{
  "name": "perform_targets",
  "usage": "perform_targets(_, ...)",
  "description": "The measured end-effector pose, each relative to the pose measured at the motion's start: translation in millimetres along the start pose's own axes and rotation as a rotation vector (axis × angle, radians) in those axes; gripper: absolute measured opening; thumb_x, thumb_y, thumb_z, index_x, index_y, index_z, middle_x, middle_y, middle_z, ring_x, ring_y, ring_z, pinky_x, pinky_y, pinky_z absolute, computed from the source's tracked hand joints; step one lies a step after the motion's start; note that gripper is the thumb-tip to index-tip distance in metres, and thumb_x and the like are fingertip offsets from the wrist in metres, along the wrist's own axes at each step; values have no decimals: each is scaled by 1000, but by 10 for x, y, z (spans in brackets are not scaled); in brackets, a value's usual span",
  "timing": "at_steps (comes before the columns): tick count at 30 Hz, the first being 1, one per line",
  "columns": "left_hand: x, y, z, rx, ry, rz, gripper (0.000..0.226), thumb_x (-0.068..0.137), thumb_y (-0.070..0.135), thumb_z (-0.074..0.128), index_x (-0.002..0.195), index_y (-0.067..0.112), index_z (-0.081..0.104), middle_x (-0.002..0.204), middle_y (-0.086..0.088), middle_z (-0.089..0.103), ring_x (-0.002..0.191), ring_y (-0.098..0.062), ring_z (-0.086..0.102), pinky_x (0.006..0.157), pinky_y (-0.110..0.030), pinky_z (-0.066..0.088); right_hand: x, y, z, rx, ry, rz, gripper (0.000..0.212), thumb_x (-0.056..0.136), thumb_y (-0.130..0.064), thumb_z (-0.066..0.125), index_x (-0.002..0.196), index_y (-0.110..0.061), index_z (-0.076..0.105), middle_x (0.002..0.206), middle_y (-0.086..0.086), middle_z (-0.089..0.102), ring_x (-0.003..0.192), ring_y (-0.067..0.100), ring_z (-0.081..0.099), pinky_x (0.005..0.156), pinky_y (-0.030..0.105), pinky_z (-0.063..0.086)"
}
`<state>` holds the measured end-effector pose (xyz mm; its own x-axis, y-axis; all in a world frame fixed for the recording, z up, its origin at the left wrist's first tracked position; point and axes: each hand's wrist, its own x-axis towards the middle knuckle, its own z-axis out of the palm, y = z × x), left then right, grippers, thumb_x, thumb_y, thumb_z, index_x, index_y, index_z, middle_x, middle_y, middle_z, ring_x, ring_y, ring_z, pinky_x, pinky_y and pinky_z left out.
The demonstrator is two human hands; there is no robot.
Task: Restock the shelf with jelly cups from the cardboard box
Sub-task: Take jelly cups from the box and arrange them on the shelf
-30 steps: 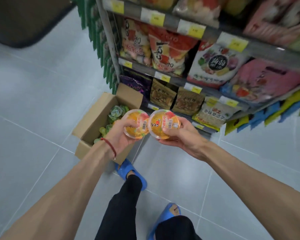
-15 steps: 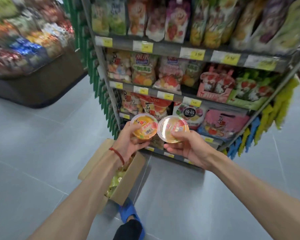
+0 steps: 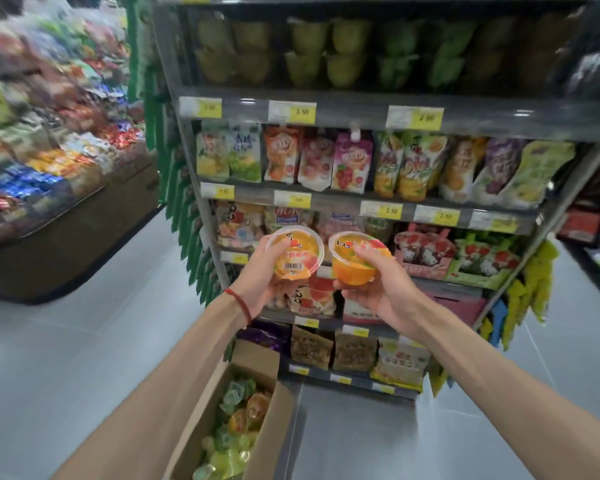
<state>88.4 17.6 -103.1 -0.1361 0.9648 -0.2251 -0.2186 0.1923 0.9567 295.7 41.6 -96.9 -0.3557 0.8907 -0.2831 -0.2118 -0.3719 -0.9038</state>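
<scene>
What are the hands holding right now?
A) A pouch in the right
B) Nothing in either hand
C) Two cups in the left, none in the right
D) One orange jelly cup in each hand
D: the left hand grips one orange jelly cup and the right hand grips a second cup beside it.

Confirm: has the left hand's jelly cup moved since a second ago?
Yes. The jelly cup rose: earlier it was down by the brown bags; now it is level with the pink packs, two tiers up.
</scene>
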Motion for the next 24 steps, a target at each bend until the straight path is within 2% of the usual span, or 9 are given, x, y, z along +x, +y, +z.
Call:
perform_targets(4,198,400,-167,63,-79,34,29,99,38,53,125,23,55,113,-12,71,93,-33,70,60,-30,57,178,-164,282,24,-29,-94,37,88,-33,73,117,-11,68,103,13,73,90,27,69,80,39,55)
perform_targets(8,342,718,-256,141,-151,50,30,99,40,52,123,25,58,111,-10,73,98,-36,70,83,-43,56,340,-313,429,-13,-81,-153,49,86,-33,78,128,-11,66,128,18,69,119,39,65,90,43,55)
perform_targets(10,389,856,-273,125,-167,55,30,98,39,54,123,22,58,111,-10,73,96,-33,71,88,-49,56,395,-413,455,-70,-98,-186,55,83,-25,80,133,-10,62,130,19,68,121,39,65,98,48,54)
perform_targets(12,417,969,-281,108,-179,55,28,97,40,56,120,25,60,107,-9,74,85,-31,72,82,-47,53,439,-509,478,-127,-101,-210,60,82,-12,81,137,-8,57,127,20,69,116,36,68,91,42,60)
perform_targets(14,431,1062,-277,92,-199,57,31,94,40,59,121,25,61,104,-9,74,77,-30,71,68,-37,48,484,-594,492,-159,-69,-216,70,81,0,82,142,-10,49,128,20,68,112,36,71,83,38,61)
perform_targets(16,442,1146,-257,78,-216,60,36,90,41,63,123,25,62,105,-10,73,75,-30,70,58,-29,43,515,-691,496,-181,-39,-236,76,80,2,82,143,-16,44,128,20,67,107,37,73,85,43,61)
perform_targets(19,432,1284,-210,23,-252,60,40,90,45,61,121,20,65,101,-10,72,74,-29,68,47,-23,46,494,-897,558,-247,14,-311,78,76,-2,88,138,-21,45,124,14,69,99,32,76,88,51,61)
perform_targets(22,459,1415,-183,18,-306,91,43,90,44,63,122,15,64,105,-11,70,78,-28,66,47,-22,49,467,-1090,616,-362,38,-399,65,71,-10,93,124,-23,57,108,7,75,92,22,75,81,43,62)
perform_targets(24,494,1477,-189,62,-351,128,50,85,40,70,128,17,60,111,-12,68,82,-26,67,50,-21,49,478,-1167,635,-412,63,-425,74,65,-22,97,127,-23,57,112,0,75,98,14,75,83,36,63)
